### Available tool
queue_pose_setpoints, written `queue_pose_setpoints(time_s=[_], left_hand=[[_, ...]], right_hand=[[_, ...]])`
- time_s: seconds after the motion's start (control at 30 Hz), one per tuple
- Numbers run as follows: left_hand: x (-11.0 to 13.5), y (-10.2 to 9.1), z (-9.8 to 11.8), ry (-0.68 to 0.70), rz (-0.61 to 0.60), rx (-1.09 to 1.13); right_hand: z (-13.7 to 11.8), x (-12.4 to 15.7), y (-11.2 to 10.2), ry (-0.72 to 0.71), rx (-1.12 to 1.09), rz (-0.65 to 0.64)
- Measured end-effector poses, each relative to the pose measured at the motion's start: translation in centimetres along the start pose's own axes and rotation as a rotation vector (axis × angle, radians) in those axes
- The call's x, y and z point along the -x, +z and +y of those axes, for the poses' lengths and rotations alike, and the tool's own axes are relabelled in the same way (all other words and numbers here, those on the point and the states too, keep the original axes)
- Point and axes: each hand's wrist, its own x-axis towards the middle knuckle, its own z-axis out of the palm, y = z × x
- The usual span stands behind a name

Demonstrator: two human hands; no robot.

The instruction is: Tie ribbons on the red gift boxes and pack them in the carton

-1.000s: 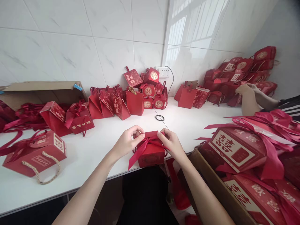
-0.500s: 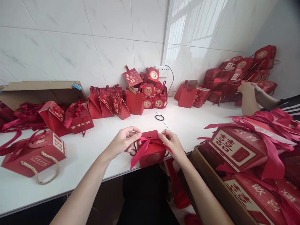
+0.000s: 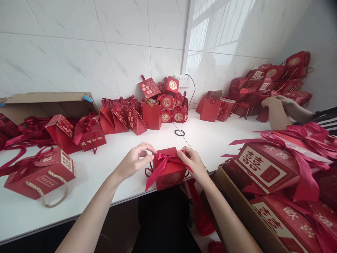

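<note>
At the table's front edge stands a small red gift box (image 3: 170, 175) with a round emblem on its front and a dark red cord at its side. A red ribbon (image 3: 159, 171) is tied in a bow on its top, one tail hanging over the left front. My left hand (image 3: 135, 161) is at the bow's left loop, thumb and forefinger pinched at its end. On the opposite side my right hand (image 3: 193, 162) pinches the ribbon between thumb and fingers, close to the box's top right corner. Part of the ribbon is hidden under that hand.
A ribboned box with rope handle (image 3: 39, 172) lies left. Behind are red gift bags (image 3: 151, 116) and a black ring (image 3: 179, 133). On the right, a carton (image 3: 237, 196) holds ribboned boxes; beyond it, another person's hands (image 3: 276, 105) are by stacked red boxes (image 3: 273, 73).
My left hand has shifted slightly left, its fingers a little straighter. My right hand stays on the ribbon. The other person's hands have moved slightly left.
</note>
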Motion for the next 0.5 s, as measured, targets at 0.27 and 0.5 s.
queue_pose_setpoints(time_s=[0.27, 0.5], left_hand=[[-0.6, 0.9, 0.3, -0.116, -0.127, 0.233], [-1.3, 1.6, -0.6, -0.084, -0.205, 0.450]], right_hand=[[0.1, 0.0, 0.0, 0.002, -0.023, 0.001], [0.4, 0.0, -0.2, -0.006, -0.003, -0.006]])
